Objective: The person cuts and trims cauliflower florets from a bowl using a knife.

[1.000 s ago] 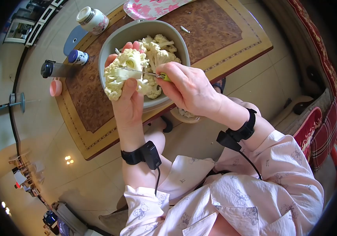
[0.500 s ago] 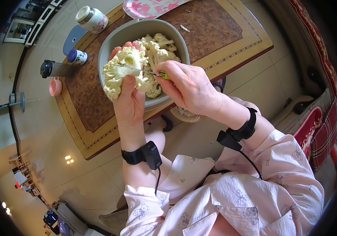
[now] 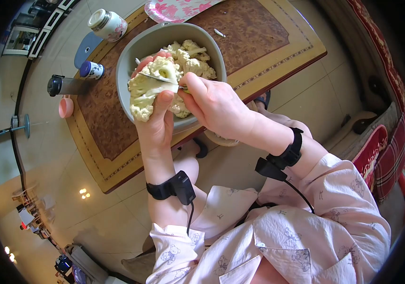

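Observation:
My left hand (image 3: 157, 113) is wrapped round a large piece of cauliflower (image 3: 144, 96), with the thumb on the near side and fingertips at the far side. My right hand (image 3: 219, 103) grips a small knife (image 3: 161, 79) by its green handle, which the fingers mostly cover. The blade lies against the cauliflower by its thick stem, pointing left; how deep it sits I cannot tell. Both hands are over a grey basin (image 3: 126, 52), where more cauliflower florets (image 3: 195, 59) lie.
The basin stands on a wooden table (image 3: 254, 28). Around it are a floral tray (image 3: 176, 9), a white flask (image 3: 108, 24), a small blue-lidded jar (image 3: 91, 70), a dark-lidded bottle (image 3: 63, 85) and a pink cup (image 3: 66, 107). A white scrap (image 3: 219, 33) lies on the tabletop.
The knife and my right hand have shifted slightly left and up, with more of the blade across the cauliflower. My left hand has tilted the piece and moved it a little right.

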### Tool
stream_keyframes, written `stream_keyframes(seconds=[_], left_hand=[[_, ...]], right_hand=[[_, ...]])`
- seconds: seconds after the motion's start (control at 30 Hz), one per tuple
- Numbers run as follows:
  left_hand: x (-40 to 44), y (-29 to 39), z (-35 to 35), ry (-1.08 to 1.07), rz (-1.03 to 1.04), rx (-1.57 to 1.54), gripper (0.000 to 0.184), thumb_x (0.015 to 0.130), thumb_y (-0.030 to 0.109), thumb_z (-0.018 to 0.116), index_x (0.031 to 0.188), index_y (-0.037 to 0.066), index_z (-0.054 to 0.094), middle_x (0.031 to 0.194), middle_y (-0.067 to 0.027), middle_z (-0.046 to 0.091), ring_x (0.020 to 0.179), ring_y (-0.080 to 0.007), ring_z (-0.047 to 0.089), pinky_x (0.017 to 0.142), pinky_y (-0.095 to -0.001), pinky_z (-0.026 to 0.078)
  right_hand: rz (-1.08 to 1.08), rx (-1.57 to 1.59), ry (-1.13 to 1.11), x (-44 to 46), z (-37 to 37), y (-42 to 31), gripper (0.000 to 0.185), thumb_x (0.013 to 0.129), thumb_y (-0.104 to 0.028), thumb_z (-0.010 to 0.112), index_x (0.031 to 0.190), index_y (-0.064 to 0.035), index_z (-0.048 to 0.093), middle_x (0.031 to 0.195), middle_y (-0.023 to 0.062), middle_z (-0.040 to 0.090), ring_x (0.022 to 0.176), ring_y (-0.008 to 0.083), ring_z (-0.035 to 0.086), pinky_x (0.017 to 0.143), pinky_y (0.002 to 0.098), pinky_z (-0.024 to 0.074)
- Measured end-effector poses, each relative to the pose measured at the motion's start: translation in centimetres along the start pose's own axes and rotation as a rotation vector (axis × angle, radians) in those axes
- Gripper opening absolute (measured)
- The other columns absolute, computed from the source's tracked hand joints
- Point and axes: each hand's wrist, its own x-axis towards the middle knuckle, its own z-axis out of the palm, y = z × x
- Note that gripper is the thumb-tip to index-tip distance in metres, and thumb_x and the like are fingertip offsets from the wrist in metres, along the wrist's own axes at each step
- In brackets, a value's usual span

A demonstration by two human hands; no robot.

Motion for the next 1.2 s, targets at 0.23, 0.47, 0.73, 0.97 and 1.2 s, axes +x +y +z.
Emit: stream_keyframes(seconds=[0.23, 0.47, 0.73, 0.97, 1.2], left_hand=[[-0.2, -0.9, 0.6, 0.105, -0.123, -0.318, 0.066, 0.085, 0.017, 0.079, 0.140, 0.002, 0.045, 0.139, -0.0126, 0.054, 0.129, -0.0247, 0.052, 0.113, -0.0399, 0.038], [0.0, -0.5, -0.9, 0.060, -0.111, 0.057, 0.066, 0.087, 0.022, 0.077, 0.141, 0.000, 0.044, 0.137, -0.0145, 0.056, 0.128, -0.0262, 0.053, 0.112, -0.0404, 0.039], [-0.5, -0.5, -1.1, 0.164, -0.172, -0.155, 0.070, 0.086, 0.023, 0.078, 0.143, 0.000, 0.043, 0.137, -0.0138, 0.056, 0.127, -0.0251, 0.054, 0.111, -0.0402, 0.041], [-1.1, -0.5, -2.5, 0.211, -0.204, -0.086, 0.064, 0.091, 0.020, 0.072, 0.144, 0.000, 0.042, 0.139, -0.0127, 0.054, 0.129, -0.0250, 0.052, 0.112, -0.0405, 0.041], [-0.8, 0.1, -1.4, 0.000, -0.200, 0.007, 0.067, 0.091, 0.017, 0.072, 0.146, -0.002, 0.038, 0.143, -0.0155, 0.050, 0.135, -0.0262, 0.046, 0.116, -0.0435, 0.036]], right_hand=[[-0.002, -0.015, 0.009, 0.5, 0.9, 0.5, 0.019, 0.096, -0.013, 0.059, 0.103, -0.0015, 0.046, 0.068, 0.0194, 0.059, 0.062, 0.0410, 0.060, 0.054, 0.0481, 0.0469], [0.085, 0.008, -0.143, 0.4, 0.0, 0.6, 0.020, 0.097, -0.013, 0.058, 0.103, 0.0002, 0.044, 0.067, 0.0220, 0.059, 0.061, 0.0433, 0.060, 0.052, 0.0478, 0.0456], [0.231, 0.454, -0.228, 1.1, -0.6, 0.6, 0.019, 0.101, -0.016, 0.054, 0.099, 0.0023, 0.049, 0.074, 0.0211, 0.060, 0.065, 0.0312, 0.057, 0.062, 0.0391, 0.0463], [0.222, 0.431, 0.041, 1.3, -0.7, 0.4, 0.023, 0.096, -0.021, 0.063, 0.095, 0.0002, 0.056, 0.072, 0.0175, 0.063, 0.064, 0.0326, 0.063, 0.061, 0.0389, 0.0493], [0.300, 0.603, 0.134, 2.5, -0.3, 1.6, 0.039, 0.083, -0.030, 0.081, 0.102, 0.0007, 0.064, 0.069, 0.0014, 0.063, 0.064, 0.0105, 0.061, 0.058, 0.0273, 0.0477]])
